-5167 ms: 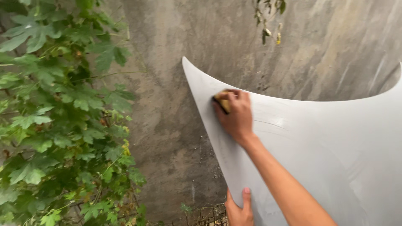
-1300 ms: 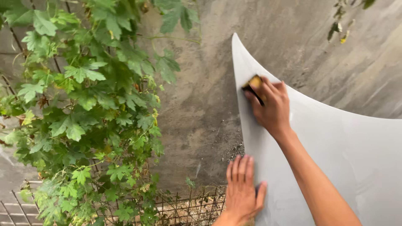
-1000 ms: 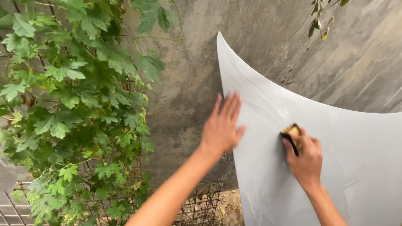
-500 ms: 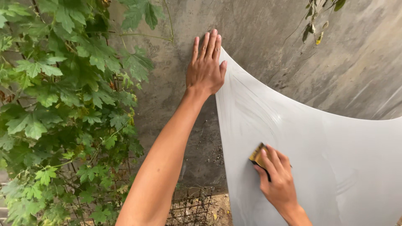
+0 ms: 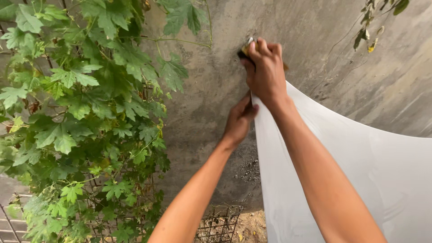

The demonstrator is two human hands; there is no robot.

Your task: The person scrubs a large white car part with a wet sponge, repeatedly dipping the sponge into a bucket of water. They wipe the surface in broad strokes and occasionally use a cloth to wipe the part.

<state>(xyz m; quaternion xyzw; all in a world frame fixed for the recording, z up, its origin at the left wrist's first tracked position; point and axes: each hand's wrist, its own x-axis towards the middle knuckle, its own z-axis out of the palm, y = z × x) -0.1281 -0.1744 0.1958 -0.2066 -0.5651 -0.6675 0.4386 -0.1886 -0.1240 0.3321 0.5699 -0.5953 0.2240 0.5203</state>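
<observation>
Fingers of the right hand (image 5: pixel 263 48): clenched tight around a small yellow sanding pad with a black face (image 5: pixel 247 46), knuckles turned toward the camera, only one corner of the pad peeping out at the left of the fist. Held that pad high, above the pointed upper corner of a large pale grey, smoothly curved sheet panel (image 5: pixel 360 171), in front of the rough grey concrete wall (image 5: pixel 211 117); could not tell whether the pad touched the wall. Fingers of the left hand (image 5: pixel 245 106): pinched closed on the panel's narrow top corner, just below the right hand (image 5: pixel 266 74), thumb laid along the left edge. Kept the left hand (image 5: pixel 237 122) and the right wrist nearly touching there, forearms reaching up from the bottom of the view, the right one lying across the panel's face, the left one rising beside its left edge. Saw the panel leaning against the wall and spreading out wide toward the lower right. Found a dense green vine with broad lobed leaves (image 5: pixel 81 112) filling the left side, near the left forearm. Noted a dark wire mesh fence (image 5: pixel 216 225) low down, behind the left forearm, and bare brown soil (image 5: pixel 252 227) just beside it. Spotted a few dry hanging leaves (image 5: pixel 371 38) at the upper right, well apart from both hands.
</observation>
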